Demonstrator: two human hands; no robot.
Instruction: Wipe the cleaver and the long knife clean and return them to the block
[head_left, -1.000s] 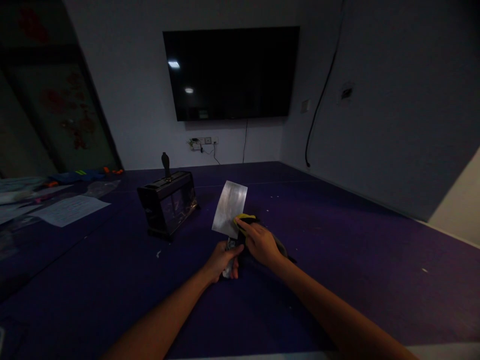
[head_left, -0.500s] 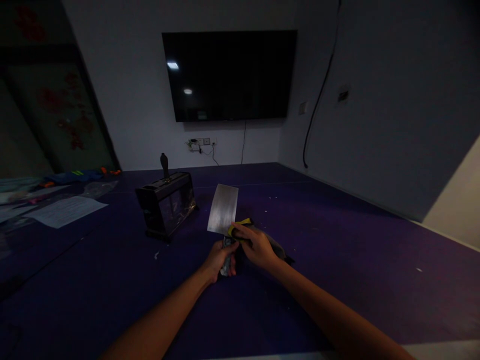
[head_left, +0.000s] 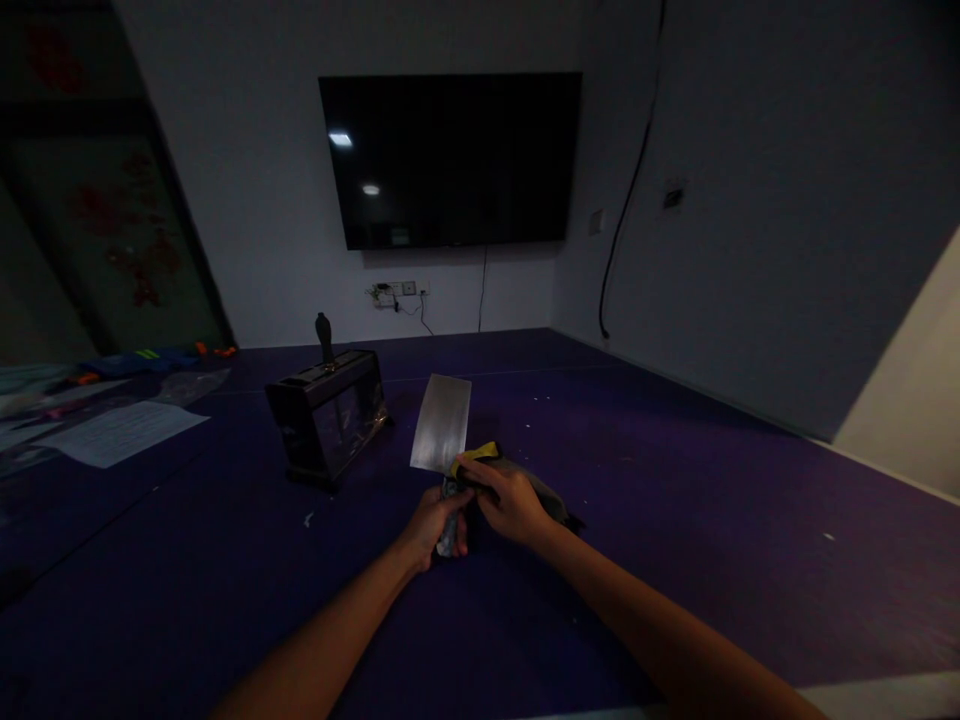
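Note:
A cleaver (head_left: pixel 441 424) with a broad, bare metal blade points away from me, a little left of centre. My left hand (head_left: pixel 429 522) is closed around its pale, patterned handle. From the right, my right hand (head_left: pixel 513 503) grips a grey cloth (head_left: pixel 480 456) with a yellow edge and presses it near the base of the blade. Most of the cloth is hidden behind that hand and trails out to its right. To the left of the blade stands a black knife holder (head_left: pixel 304 432) with clear sides, and a dark handle (head_left: pixel 324 338) sticks up from its top.
Under everything spreads a purple surface (head_left: pixel 675 520) with small white scraps on it. At the left lie written paper sheets (head_left: pixel 124 432), clear plastic (head_left: pixel 191 385) and a blue cloth heap. A television (head_left: pixel 454 160) hangs on the far wall above sockets and cables.
My hands, the cleaver and the cloth keep nearly the same arrangement. The whole view has shifted slightly, so things appear a little lower and further left.

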